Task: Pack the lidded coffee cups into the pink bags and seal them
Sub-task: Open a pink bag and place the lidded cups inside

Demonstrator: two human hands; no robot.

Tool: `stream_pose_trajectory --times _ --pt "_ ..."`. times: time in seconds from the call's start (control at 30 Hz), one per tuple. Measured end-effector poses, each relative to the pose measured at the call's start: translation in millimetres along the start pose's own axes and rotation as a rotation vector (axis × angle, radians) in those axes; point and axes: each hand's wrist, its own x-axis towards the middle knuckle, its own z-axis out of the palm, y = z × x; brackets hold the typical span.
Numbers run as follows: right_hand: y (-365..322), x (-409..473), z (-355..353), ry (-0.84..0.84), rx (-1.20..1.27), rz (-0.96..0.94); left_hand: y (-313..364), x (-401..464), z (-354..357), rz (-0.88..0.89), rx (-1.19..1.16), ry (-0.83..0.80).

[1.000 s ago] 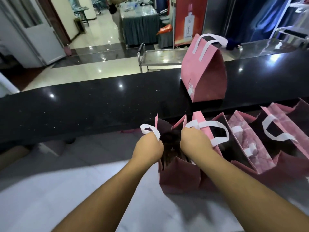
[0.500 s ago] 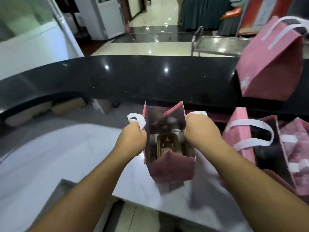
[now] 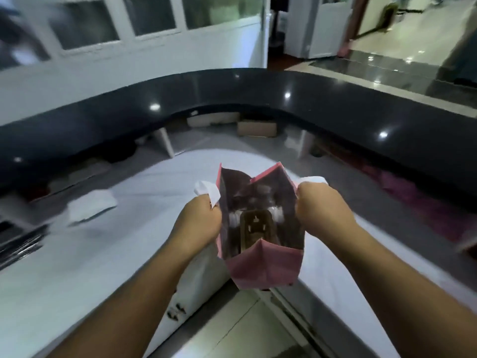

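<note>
A pink paper bag (image 3: 265, 270) is held up in the air between both hands, over the near edge of the white desk (image 3: 108, 254), with the floor (image 3: 232, 339) seen beneath it. The mouth of the bag is pulled wide open and faces the camera.

The left hand (image 3: 198, 220) is curled tightly on the left rim of the bag, where a white handle strap (image 3: 206, 191) sticks up above the knuckles. The right hand (image 3: 322, 208) is curled on the right rim in the same way, with a second white strap (image 3: 312, 180) showing just over it. The fingertips of both hands are hidden behind the paper.

Inside the bag, low down, a brown cardboard cup carrier (image 3: 255, 228) is seen, with pale rounded shapes on either side of it. Whether these are cup lids cannot be told, since the interior is dark and blurred.

A white folded item (image 3: 90, 206) lies on the desk to the left, well apart from the bag. A raised black curved counter ledge (image 3: 258, 91) runs around the far side of the desk, with cardboard boxes (image 3: 255, 127) stowed under it. Beyond, a white wall with windows (image 3: 116, 24) is seen. The whole view is smeared by motion.
</note>
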Motion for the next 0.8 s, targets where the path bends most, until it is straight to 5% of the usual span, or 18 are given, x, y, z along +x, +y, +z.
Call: stream_pose_trajectory --times 0.33,0.8 --pt "-234 -39 68 0.043 0.021 -0.413 -198 -35 -138 -0.236 -0.08 0.217" --pt "-430 -51 141 -0.19 0.059 -0.77 -356 -76 -224 -0.608 -0.058 0.392"
